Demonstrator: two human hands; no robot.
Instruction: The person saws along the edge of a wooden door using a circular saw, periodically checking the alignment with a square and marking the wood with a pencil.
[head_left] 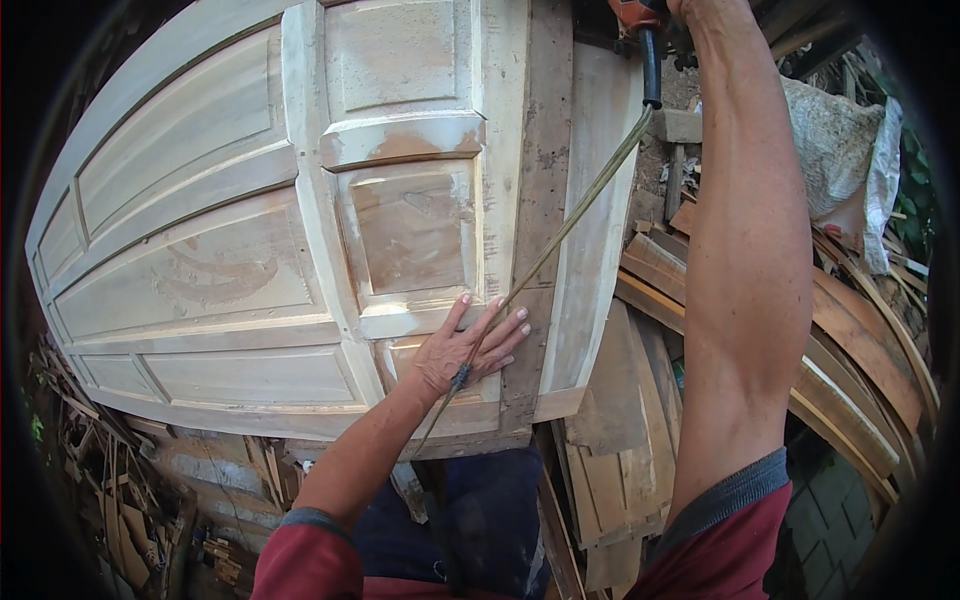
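A large unfinished wooden door (240, 250) with raised panels lies flat in front of me, patched with pale filler. My left hand (470, 345) rests flat, fingers spread, on a small panel near the door's near right corner. My right arm reaches up to the top edge, where my right hand (690, 8) is mostly cut off; it grips an orange power tool (640, 15), barely in view. From the tool a black sleeve and a tan cord (560, 235) run down across the door and under my left hand.
Stacked planks and curved wood offcuts (850, 330) lie to the right of the door. A grey sack (840, 150) sits at the upper right. More scrap wood (130, 500) is piled on the ground at the lower left.
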